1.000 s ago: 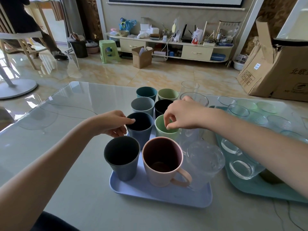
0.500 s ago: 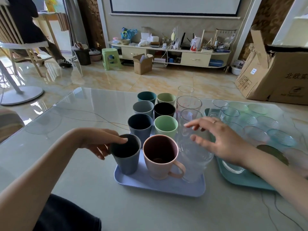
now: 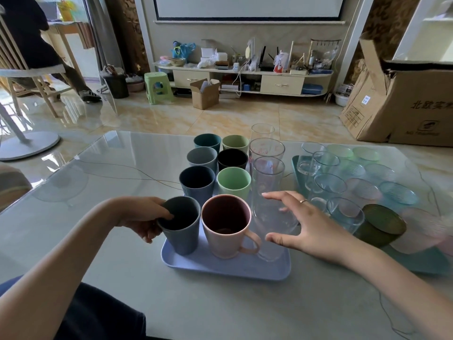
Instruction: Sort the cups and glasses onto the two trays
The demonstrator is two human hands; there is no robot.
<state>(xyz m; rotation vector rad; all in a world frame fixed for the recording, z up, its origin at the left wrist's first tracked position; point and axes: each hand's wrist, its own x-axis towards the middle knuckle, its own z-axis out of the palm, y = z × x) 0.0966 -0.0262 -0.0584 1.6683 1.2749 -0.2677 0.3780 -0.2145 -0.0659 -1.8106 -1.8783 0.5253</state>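
A lilac tray (image 3: pixel 228 266) holds several coloured cups and a column of clear glasses along its right side. My left hand (image 3: pixel 144 218) grips the grey-blue cup (image 3: pixel 182 231) at the tray's front left, thumb inside the rim. Beside it stands a pink mug (image 3: pixel 226 227) with a handle. My right hand (image 3: pixel 304 224) is spread open around the nearest clear glass (image 3: pixel 269 217), fingers close to it but not closed. A teal tray (image 3: pixel 297 163) on the right carries several glasses, among them a dark green glass (image 3: pixel 378 225).
A thin wire (image 3: pixel 137 173) runs across the glossy table toward the trays. A large cardboard box (image 3: pixel 404 104) stands on the floor at the right, a small open carton (image 3: pixel 204 94) and a green stool (image 3: pixel 157 87) farther back. A seated person is at far left.
My left hand moved from the dark blue cup to the front grey-blue cup and closed on it. My right hand left the green cup and came down to the front clear glass.
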